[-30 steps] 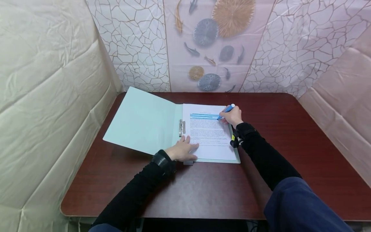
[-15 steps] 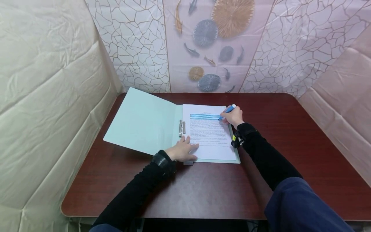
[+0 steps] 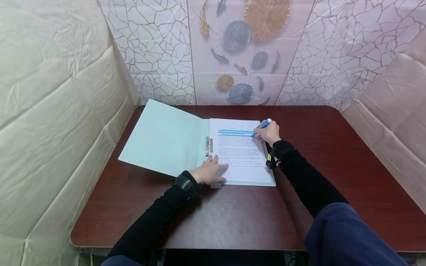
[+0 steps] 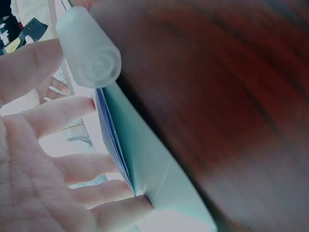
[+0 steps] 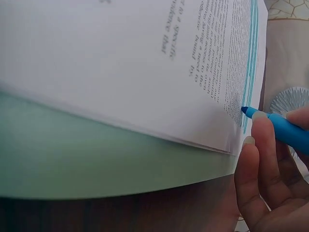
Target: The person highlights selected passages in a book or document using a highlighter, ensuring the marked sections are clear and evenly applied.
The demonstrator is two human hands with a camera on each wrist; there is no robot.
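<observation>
A pale green folder point(image 3: 166, 140) lies open on the table, with printed white pages point(image 3: 243, 173) on its right side. Several blue highlighted lines run across the upper text. My right hand point(image 3: 269, 132) pinches a blue highlighter point(image 5: 289, 131) between thumb and fingers, its tip point(image 5: 244, 110) at the end of a highlighted line. On the lower left of the page rests my left hand point(image 3: 208, 172), fingers spread. Just beyond its thumb, at the folder's front edge, is a pale translucent cylinder point(image 4: 89, 48).
A metal clip point(image 3: 208, 146) sits at the folder's spine. The dark red-brown table point(image 3: 253, 218) reaches back to a patterned curtain point(image 3: 239, 55). Pale cloth point(image 3: 60, 111) hangs on the left side, and pinkish cloth point(image 3: 396, 111) on the right.
My right hand has slid slightly to the right along the line, carrying the highlighter tip with it. The left hand and the folder have stayed in place.
</observation>
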